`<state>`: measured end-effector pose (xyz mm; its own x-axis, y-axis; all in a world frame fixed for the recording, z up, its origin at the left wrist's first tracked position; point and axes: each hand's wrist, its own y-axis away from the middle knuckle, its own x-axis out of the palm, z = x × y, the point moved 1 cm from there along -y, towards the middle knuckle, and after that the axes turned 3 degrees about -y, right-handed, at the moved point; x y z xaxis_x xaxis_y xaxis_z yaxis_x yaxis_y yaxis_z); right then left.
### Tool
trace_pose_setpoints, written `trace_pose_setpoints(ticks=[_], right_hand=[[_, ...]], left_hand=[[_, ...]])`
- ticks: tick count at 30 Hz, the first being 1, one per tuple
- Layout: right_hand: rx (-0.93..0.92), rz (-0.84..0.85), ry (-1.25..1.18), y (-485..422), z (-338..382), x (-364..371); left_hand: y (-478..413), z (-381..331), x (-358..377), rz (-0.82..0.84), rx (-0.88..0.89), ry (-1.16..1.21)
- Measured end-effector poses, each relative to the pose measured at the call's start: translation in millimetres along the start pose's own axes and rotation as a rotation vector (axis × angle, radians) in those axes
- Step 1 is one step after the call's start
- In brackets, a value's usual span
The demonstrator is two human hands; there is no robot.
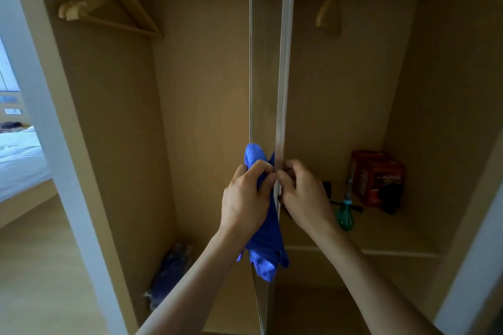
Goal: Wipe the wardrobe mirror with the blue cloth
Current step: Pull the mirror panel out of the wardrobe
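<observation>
- Wooden hangers (109,5) hang at the upper left; a red box (377,177) and a green bottle (344,215) sit on the right shelf.
- The mirror door (284,62) stands edge-on in the centre; the right hand (302,193) pinches its edge.
- The blue cloth (268,239), crumpled and drooping, is gripped by the left hand (246,198) against the door's left face.

My left hand (246,196) holds the cloth (268,242) left of the door edge (284,76), my right hand (302,190) grips it from the right; behind, a box (377,177) sits on the shelf (394,236)
</observation>
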<state>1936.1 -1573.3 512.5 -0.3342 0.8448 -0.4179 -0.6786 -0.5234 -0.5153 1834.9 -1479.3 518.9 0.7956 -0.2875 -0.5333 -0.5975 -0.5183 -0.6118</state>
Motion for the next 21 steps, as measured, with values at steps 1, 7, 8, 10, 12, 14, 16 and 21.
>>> trace_pose_setpoints(ticks=[1, 7, 8, 10, 12, 14, 16, 21], right_hand=[[-0.008, -0.003, -0.004, 2.6, -0.3, -0.7], [-0.010, 0.007, -0.060, 6.9, 0.2, -4.9], [-0.014, 0.008, -0.065, 6.4, -0.6, -5.3], [-0.016, 0.010, -0.067, 5.9, -3.1, -6.5], [-0.013, 0.005, -0.064, 5.8, -6.4, -8.4], [-0.008, -0.002, -0.067, 5.3, -9.7, -12.1], [-0.001, -0.003, -0.085, 4.7, -14.1, -17.3], [0.002, -0.032, -0.050, 2.6, -22.5, -33.2]], left_hand=[[2.7, -0.7, -0.4, -0.006, 0.004, -0.001], [6.6, -5.8, 2.0, -0.020, -0.013, -0.014], [6.7, -6.4, 2.8, -0.025, -0.009, -0.018], [7.1, -7.5, 5.1, -0.034, -0.003, -0.017], [7.1, -10.4, 8.2, -0.039, 0.001, -0.011], [6.6, -14.8, 12.3, -0.039, 0.006, -0.008], [6.1, -20.1, 17.4, -0.033, 0.010, -0.003], [2.1, -37.2, 31.3, -0.013, 0.028, -0.076]])
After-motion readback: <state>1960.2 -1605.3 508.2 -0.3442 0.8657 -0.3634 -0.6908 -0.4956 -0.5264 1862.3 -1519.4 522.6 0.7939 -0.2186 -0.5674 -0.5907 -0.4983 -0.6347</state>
